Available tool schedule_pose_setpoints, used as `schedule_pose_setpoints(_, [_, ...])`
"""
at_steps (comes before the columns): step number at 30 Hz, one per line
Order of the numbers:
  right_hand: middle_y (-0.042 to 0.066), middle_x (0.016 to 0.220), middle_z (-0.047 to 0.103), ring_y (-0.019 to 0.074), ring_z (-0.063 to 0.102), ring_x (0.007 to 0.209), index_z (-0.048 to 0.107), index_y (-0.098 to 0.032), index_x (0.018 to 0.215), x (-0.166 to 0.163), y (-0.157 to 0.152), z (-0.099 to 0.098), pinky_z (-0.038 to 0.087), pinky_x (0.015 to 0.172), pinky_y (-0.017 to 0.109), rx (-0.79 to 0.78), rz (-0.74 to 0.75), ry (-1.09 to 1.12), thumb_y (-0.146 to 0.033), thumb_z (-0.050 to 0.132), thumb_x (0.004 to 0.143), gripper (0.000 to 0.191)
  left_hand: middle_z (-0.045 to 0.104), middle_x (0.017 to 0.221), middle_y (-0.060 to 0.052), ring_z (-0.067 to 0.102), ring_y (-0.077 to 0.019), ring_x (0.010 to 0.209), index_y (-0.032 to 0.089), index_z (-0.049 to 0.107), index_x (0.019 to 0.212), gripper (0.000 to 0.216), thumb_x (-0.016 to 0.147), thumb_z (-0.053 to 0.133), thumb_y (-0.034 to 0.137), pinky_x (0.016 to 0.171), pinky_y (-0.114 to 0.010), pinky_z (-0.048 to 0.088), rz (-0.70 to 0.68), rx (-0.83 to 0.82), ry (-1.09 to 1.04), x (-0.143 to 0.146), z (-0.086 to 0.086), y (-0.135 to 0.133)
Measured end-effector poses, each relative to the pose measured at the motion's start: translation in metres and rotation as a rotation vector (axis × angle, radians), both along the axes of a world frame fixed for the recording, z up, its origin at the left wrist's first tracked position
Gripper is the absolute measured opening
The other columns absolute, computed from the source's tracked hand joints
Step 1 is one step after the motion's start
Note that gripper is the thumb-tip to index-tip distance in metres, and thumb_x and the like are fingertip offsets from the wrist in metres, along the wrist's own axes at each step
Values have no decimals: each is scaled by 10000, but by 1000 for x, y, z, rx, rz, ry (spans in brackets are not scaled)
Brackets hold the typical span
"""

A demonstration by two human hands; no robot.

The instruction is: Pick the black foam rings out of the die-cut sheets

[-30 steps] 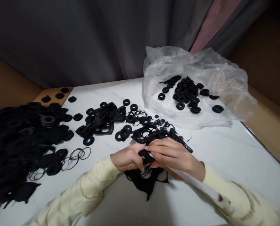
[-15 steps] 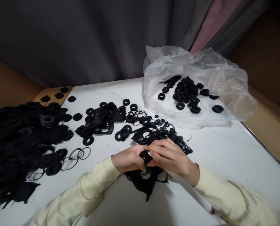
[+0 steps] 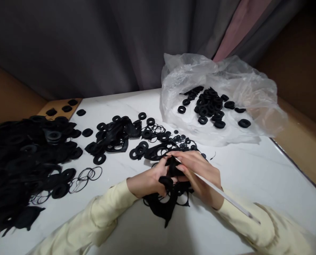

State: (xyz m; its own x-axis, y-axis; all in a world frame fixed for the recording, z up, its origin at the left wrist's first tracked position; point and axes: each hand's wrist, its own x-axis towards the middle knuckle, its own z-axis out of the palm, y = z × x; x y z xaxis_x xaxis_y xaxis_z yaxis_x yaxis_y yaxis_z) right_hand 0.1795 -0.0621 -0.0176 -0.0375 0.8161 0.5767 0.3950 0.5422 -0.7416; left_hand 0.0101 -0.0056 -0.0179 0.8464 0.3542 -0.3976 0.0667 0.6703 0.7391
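Observation:
My left hand (image 3: 151, 179) is closed on a black rubber ring (image 3: 166, 181) at the front middle of the table. Between both hands a dark rubber piece (image 3: 173, 167) stands up, its lower part hidden by fingers. A thin white pen-like stick (image 3: 221, 193) lies in the closed grip of my right hand (image 3: 200, 173), slanting back over the sleeve; its front end reaches the dark piece. Under the hands lies a black rubber sheet scrap (image 3: 164, 209) with round holes. Just beyond them are more holed scraps (image 3: 155, 151) and small black discs (image 3: 183, 141).
A large heap of black rings and scraps (image 3: 22, 159) covers the left side. Thin rubber loops (image 3: 87, 177) lie beside it. A smaller pile (image 3: 115, 132) sits mid-table. At the back right, a clear plastic bag (image 3: 264, 95) holds several black rings (image 3: 209, 102). A grey curtain (image 3: 94, 46) hangs behind.
My right hand has turned, and the white stick has swung up into fuller view. The dark piece now stands up between my hands, with a ring showing below in my left hand.

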Motion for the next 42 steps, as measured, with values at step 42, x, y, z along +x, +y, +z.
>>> schedule_pose_setpoints(42, [-9, 688, 630, 104, 622, 653, 508, -186, 760, 18, 26, 10, 452, 542, 189, -841, 396, 1118, -373, 611, 829, 225, 649, 848, -25, 622, -163, 738, 187, 545, 970, 241, 807, 600, 355, 658, -268, 482, 55, 861, 400, 8, 32, 7])
